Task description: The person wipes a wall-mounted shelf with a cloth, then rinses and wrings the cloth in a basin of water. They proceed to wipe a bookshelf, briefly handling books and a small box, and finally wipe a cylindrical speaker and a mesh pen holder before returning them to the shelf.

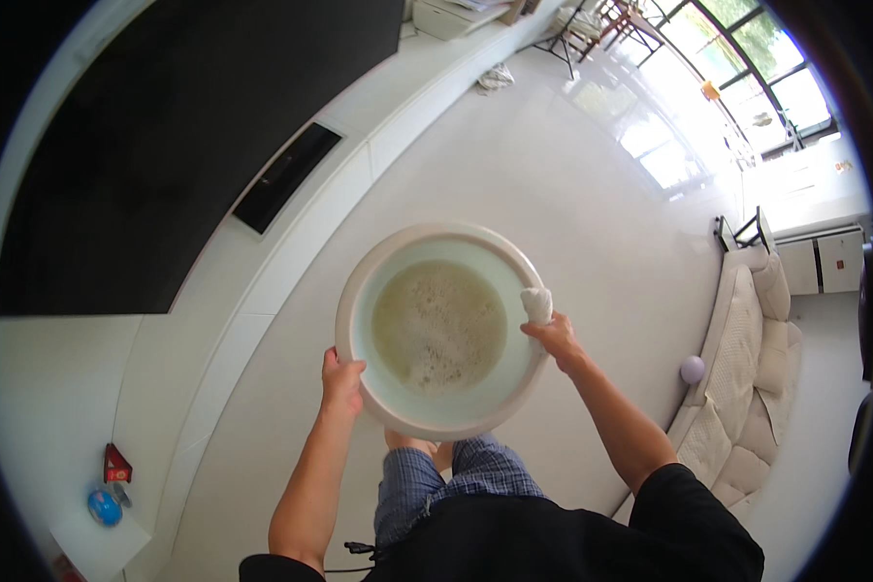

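Note:
A round plastic basin (444, 234) with a pale green inside is held in front of my body, above the floor. Cloudy, yellowish, foamy water (440, 324) covers its bottom. My left hand (343, 382) grips the rim at the lower left, thumb over the edge. On the right side, my right hand (555, 338) grips the rim, and a rolled white cloth (537, 304) lies over the rim at its fingers. Whether those fingers also pinch the cloth is hard to tell.
A long white cabinet (335, 207) runs along the left under a large black screen (189, 145). At the right stands a beige sofa (731, 356) with a lilac ball (692, 369) beside it. A crumpled cloth (496, 77) lies on the floor near a black stand (564, 47).

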